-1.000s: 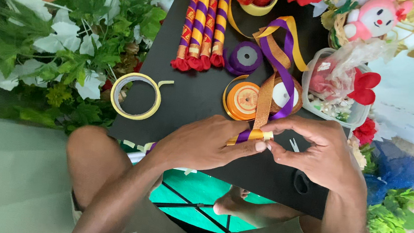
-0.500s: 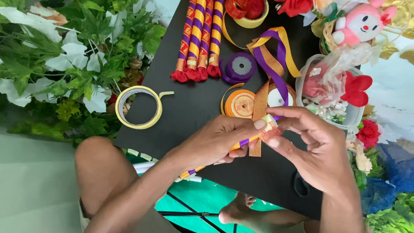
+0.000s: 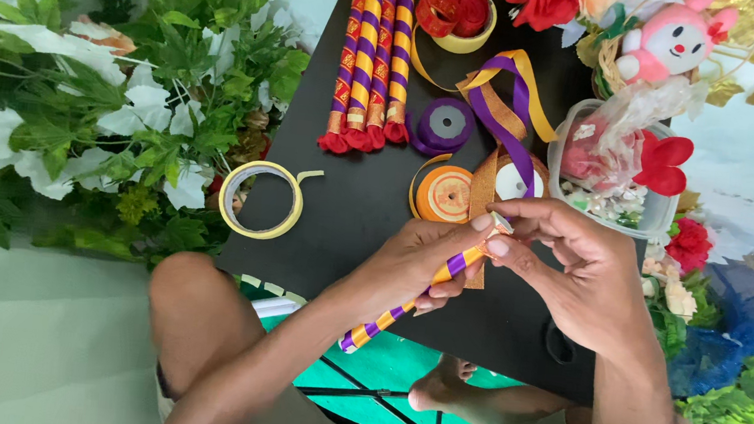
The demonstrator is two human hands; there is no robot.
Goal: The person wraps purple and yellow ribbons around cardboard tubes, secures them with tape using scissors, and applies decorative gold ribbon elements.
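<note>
My left hand (image 3: 413,265) grips a stick wrapped in purple and orange ribbon (image 3: 406,301), which slants down to the left over the black board (image 3: 360,201). My right hand (image 3: 585,276) pinches the stick's upper end, where purple, yellow and brown ribbons (image 3: 503,123) trail off toward the spools. An orange ribbon spool (image 3: 444,193) and a purple spool (image 3: 446,123) lie just beyond my fingers. Three finished wrapped sticks (image 3: 372,57) with red tassels lie at the top of the board.
A yellow tape roll (image 3: 260,199) lies at the board's left edge. Artificial leaves and white flowers (image 3: 87,96) fill the left. A clear tub with a bag (image 3: 618,160), a pink plush toy (image 3: 674,38), red flowers and a yellow bowl (image 3: 458,14) crowd the right and top.
The stick has tilted from nearly level to a steep slant with its lower end toward my knee. Both hands have shifted slightly up the board, still at its upper end.
</note>
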